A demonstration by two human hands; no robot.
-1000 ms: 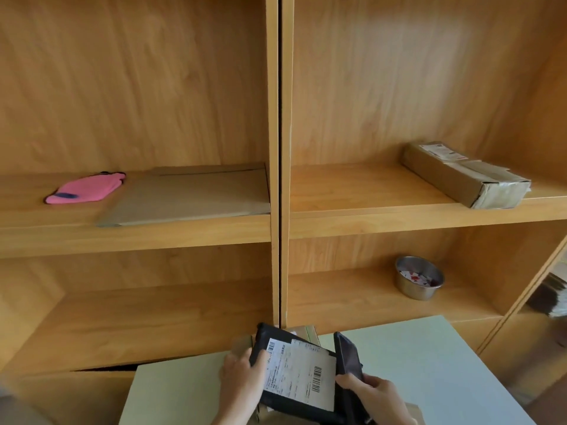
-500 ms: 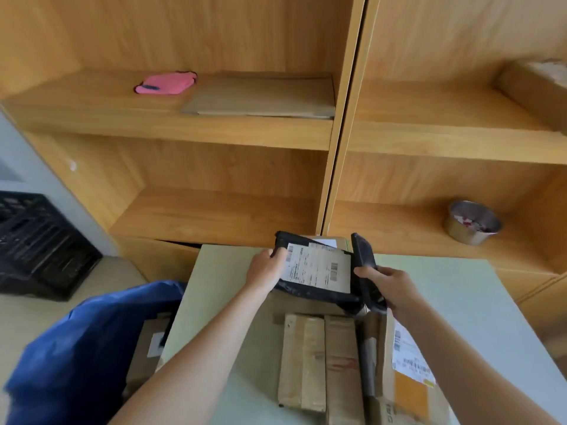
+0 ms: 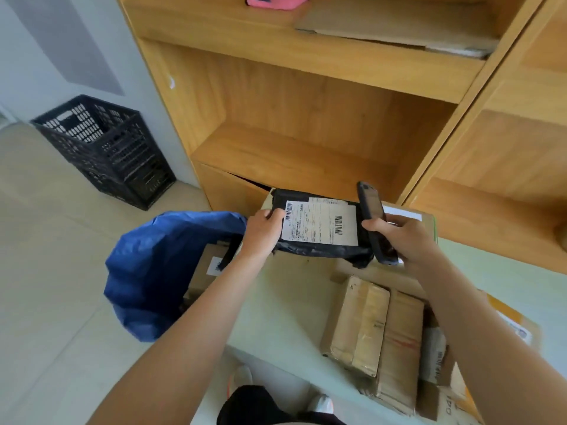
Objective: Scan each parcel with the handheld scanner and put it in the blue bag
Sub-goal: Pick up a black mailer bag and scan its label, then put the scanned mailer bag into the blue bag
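The left hand [image 3: 263, 233] grips the left edge of a black parcel [image 3: 319, 228], label up, above the table [image 3: 285, 305]. The right hand [image 3: 402, 237] curls round the scanner [image 3: 374, 219], held upright against the parcel's right end. The blue bag [image 3: 159, 271] gapes just left of the table, a box [image 3: 205, 268] inside. Brown parcels [image 3: 377, 338] lie near on the table.
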